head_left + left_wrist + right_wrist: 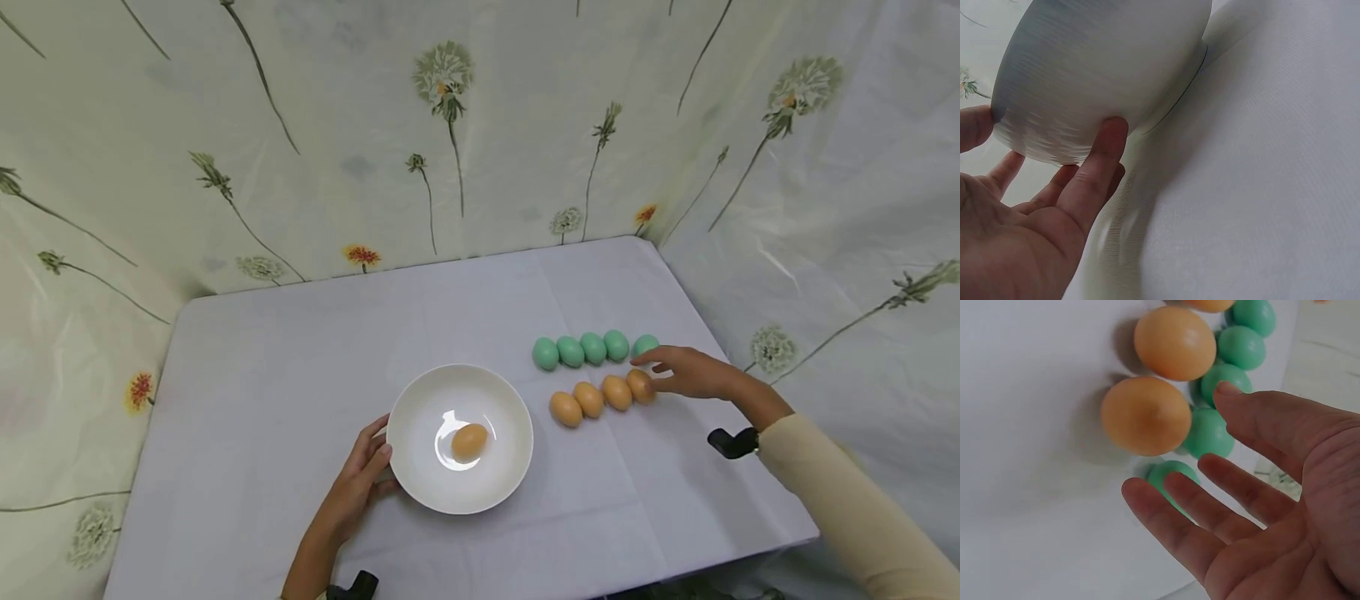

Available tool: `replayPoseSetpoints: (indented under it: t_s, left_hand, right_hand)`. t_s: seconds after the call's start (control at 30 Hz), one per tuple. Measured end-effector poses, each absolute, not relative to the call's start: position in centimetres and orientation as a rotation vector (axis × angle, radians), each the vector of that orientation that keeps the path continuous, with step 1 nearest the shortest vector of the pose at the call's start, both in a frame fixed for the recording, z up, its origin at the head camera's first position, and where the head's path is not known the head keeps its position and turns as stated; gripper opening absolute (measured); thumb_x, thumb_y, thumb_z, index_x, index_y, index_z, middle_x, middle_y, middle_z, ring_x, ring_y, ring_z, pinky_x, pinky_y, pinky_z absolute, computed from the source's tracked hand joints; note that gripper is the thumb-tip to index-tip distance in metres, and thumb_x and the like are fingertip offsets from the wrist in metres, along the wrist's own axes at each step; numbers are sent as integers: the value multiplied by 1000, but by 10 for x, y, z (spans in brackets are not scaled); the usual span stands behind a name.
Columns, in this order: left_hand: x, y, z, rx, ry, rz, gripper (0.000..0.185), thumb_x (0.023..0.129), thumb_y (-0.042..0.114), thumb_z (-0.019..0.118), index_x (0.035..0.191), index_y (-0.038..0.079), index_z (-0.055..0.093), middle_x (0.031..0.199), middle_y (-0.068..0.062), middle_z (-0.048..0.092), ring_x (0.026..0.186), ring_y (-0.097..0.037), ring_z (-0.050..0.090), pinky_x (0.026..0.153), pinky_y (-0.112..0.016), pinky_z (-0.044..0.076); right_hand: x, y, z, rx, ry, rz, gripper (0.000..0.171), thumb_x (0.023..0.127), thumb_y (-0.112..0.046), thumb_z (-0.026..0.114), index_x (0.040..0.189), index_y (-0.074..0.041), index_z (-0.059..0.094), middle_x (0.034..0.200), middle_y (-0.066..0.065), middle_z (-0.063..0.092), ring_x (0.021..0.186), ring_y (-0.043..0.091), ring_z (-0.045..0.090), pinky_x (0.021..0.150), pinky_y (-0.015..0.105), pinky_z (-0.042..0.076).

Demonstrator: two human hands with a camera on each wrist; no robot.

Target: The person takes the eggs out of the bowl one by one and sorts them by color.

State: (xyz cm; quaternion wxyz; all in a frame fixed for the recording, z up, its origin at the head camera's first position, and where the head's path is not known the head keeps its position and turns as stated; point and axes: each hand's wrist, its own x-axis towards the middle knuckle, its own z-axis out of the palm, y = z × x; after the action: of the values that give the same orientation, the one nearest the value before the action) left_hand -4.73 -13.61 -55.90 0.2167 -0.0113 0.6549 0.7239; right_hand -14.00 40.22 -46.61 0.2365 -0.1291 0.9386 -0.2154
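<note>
A white bowl (405, 433) stands on the table with one brown egg (469, 442) inside. My left hand (358, 475) holds the bowl's left side, its fingers spread along the outer wall; the left wrist view shows the fingertips touching the bowl (1104, 62). At the right, my right hand (693, 372) reaches over the end of two egg rows, fingers apart and holding nothing. Beneath its fingers lies the end brown egg (640, 385), which in the right wrist view (1146, 417) sits clear of the fingertips. The end green egg (645, 345) is partly hidden behind that hand.
Several brown eggs (588, 400) form the nearer row, right of the bowl. Several green eggs (592, 348) line up behind them, the end one set slightly apart. A white cloth covers the table (300, 358). Flowered curtains (337, 167) hang behind and at both sides.
</note>
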Motion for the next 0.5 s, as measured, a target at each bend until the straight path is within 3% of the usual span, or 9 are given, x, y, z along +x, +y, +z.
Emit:
replayPoseSetpoints:
  t_s: [0.23, 0.5]
  left_hand:
    - [-48, -137, -558, -36, 1825, 2003, 48, 105, 33, 49, 151, 35, 33, 151, -12, 43, 129, -33, 53, 92, -48, 56]
    - [-47, -135, -559, -45, 1818, 2009, 49, 105, 33, 50, 151, 35, 33, 151, -12, 44, 127, -31, 55, 91, -47, 56]
  right_hand:
    - [-147, 388, -445, -432, 2631, -581, 43, 95, -21, 69, 134, -6, 60, 138, 18, 58, 117, 38, 63, 96, 55, 51]
    - [-154, 324, -425, -686, 2527, -699, 39, 97, -23, 67, 134, -12, 60, 133, 10, 63, 115, 30, 65, 91, 44, 56]
